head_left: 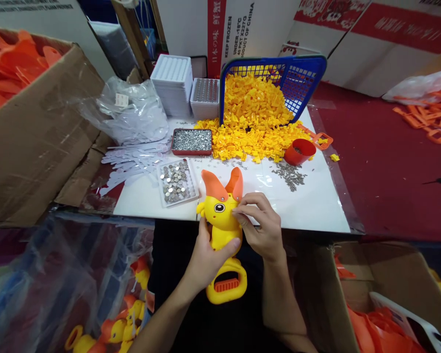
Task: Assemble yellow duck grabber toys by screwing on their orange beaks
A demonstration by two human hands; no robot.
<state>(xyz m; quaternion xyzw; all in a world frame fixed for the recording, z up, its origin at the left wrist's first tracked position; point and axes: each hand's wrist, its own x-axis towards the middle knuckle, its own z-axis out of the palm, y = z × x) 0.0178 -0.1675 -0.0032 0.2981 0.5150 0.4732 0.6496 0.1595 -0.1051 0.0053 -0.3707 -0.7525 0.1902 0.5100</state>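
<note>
A yellow plastic toy duck [224, 219] with an open orange beak is held upright at the table's front edge. Its printed eye faces me, and below the body is a ring-shaped handle [226, 296] with a ribbed orange trigger. My left hand [213, 255] wraps round the duck's body, thumb across the front. My right hand [260, 223] is at the right side of the duck's head, thumb and forefinger pinched together close to its surface. Whatever those fingertips may hold is too small or hidden to make out.
On the white table [316, 206] lie a tray of shiny discs [176, 181], a tray of small metal parts [192, 141], a red cup [300, 151], loose screws [290, 175] and yellow pieces spilling from a blue basket [305, 88]. Cardboard boxes [40, 132] of orange parts flank me.
</note>
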